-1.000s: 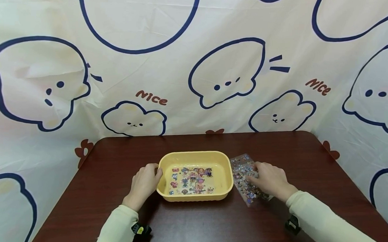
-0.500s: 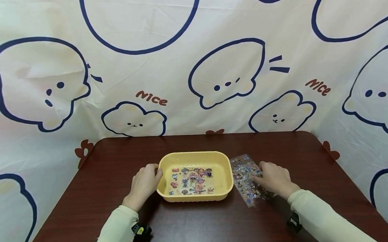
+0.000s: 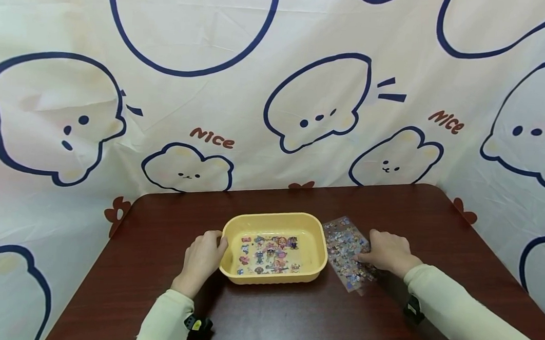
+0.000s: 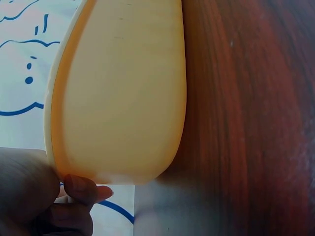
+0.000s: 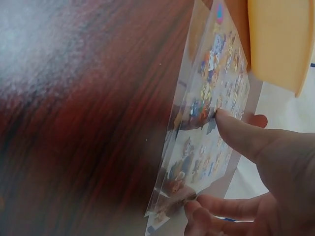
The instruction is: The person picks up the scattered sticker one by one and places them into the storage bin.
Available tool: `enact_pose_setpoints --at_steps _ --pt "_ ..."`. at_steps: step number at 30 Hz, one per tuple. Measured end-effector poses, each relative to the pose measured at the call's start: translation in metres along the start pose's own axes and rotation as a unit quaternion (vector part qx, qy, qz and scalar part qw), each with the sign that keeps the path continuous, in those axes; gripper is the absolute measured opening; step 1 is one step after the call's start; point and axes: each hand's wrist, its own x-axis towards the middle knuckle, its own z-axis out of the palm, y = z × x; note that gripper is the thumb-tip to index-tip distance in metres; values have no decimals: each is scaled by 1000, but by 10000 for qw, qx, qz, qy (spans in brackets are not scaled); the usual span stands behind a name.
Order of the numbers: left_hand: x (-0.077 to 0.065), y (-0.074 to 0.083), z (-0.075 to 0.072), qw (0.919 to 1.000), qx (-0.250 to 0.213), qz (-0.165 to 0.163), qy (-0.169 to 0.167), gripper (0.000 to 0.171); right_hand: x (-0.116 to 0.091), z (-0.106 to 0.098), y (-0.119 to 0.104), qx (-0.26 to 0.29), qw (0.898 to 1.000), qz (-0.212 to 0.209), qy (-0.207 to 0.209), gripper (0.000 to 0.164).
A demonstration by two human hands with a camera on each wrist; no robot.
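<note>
A yellow plastic basin stands mid-table with a sheet of cartoon stickers lying on its floor. My left hand grips the basin's left end at the rim; in the left wrist view its fingers curl at the rim's corner. Right of the basin lie clear, glittery sticker sheets, several layers thick by their edges in the right wrist view. My right hand holds them at their right side, thumb on top and the other fingers at the edge. Parts of those fingers are hidden.
The dark reddish-brown table runs back to a white cloth printed with blue cartoon outlines, which also hangs at both sides. Each wrist bears a black strapped device over a pale sleeve.
My right hand has slid slightly right along the sticker sheets, uncovering more of them. Their lower layers look a little shifted near the front corner. The left hand and basin have stayed put.
</note>
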Motion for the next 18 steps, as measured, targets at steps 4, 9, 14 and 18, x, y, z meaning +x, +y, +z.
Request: enact_pose_setpoints --at_steps 4,9,14,18 --pt "0 0 1 10000 -5 6 30 38 3 -1 2 180 9997 80 -118 49" --pt "0 -1 1 10000 -7 -1 27 38 6 -3 3 446 9984 203 -270 45" --pt "0 -1 1 10000 -1 -3 42 38 6 -6 5 686 9968 213 -359 43" --pt "0 -1 1 10000 -4 12 65 38 7 -8 8 792 9956 220 -458 43"
